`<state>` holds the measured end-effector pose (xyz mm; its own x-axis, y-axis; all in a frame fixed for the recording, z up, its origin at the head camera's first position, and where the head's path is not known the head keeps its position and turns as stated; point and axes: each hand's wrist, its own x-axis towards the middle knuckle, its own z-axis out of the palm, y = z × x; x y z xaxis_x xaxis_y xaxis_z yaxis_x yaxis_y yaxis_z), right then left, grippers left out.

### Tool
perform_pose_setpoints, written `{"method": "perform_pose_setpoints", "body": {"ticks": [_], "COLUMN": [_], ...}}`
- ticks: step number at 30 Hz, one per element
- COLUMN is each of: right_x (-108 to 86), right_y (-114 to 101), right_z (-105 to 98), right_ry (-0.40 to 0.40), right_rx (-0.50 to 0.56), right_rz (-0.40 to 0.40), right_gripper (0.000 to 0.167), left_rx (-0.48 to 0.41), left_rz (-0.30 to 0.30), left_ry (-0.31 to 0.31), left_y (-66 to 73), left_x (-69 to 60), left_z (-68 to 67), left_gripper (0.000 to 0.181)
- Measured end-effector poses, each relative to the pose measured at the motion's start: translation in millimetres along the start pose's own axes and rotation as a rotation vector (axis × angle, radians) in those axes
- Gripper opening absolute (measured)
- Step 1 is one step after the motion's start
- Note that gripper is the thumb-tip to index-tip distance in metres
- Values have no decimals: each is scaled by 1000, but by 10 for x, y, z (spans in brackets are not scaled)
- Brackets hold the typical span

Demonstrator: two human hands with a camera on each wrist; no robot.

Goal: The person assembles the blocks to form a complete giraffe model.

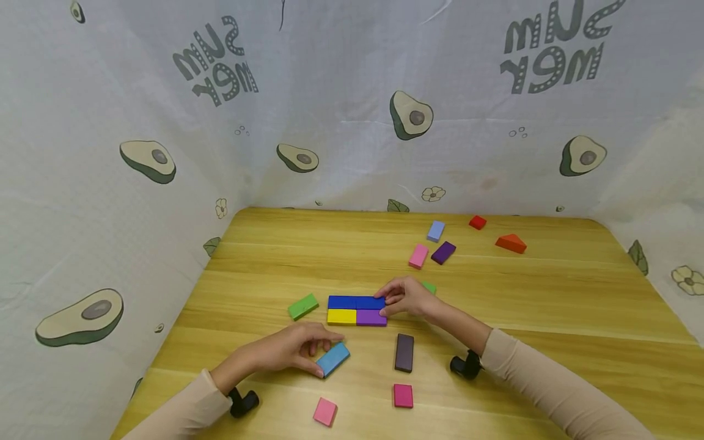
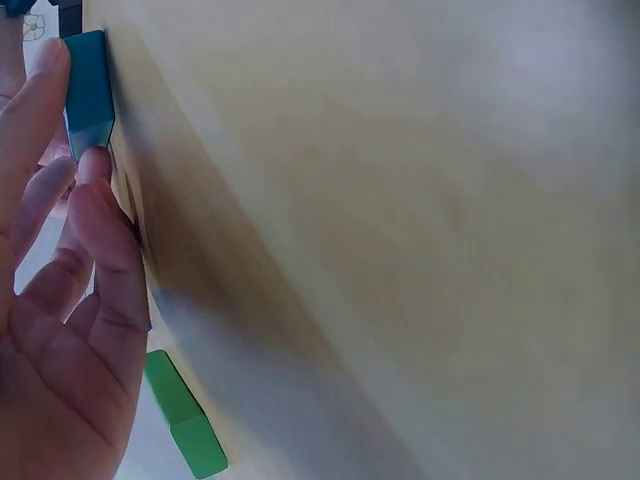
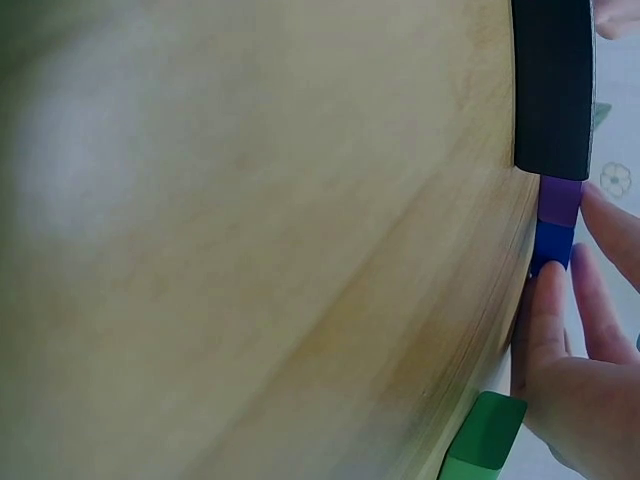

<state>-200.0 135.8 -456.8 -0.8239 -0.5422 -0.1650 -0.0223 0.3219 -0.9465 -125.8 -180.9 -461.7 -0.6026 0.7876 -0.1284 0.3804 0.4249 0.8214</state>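
You are at a small curtained-off recording booth rather than an open room. Pale cloth (image 1: 341,55) hangs behind and at both sides of your wood-grain desk (image 1: 264,256), printed with avocados (image 1: 411,115), flowers (image 1: 433,194) and "Summer" lettering (image 1: 552,52) in mirror image. The black camera (image 1: 466,365) at your wrist points to recording too. The cloth hides the surroundings, so you can't tell home from lab or office.

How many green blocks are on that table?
2. One green block lies left of the yellow block; the second green block, partly hidden, shows just beyond the right hand.
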Motion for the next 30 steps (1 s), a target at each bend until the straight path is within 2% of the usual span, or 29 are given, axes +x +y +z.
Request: {"method": "perform_pose_setpoints", "body": {"ticks": [8, 20, 25, 30], "right_x": [6, 20, 28, 30], "right_y": [7, 10, 21, 28], "right_z": [8, 11, 11, 5], "right_ry": [3, 7, 8, 7], "right_rx": [12, 5, 0, 5], "right_rz": [14, 28, 27, 23], "right_gripper": [34, 33, 33, 34], "left_rx": [5, -166, -193, -203], "left_rz": [0, -38, -94, -141], "left_ry": [-12, 41, 104, 196], "left_y": [-14, -28, 0, 51], "left_x": [-7, -81, -80, -80], "left_z": [9, 24, 67, 132], "left_gripper": [58, 60, 61, 61]}}
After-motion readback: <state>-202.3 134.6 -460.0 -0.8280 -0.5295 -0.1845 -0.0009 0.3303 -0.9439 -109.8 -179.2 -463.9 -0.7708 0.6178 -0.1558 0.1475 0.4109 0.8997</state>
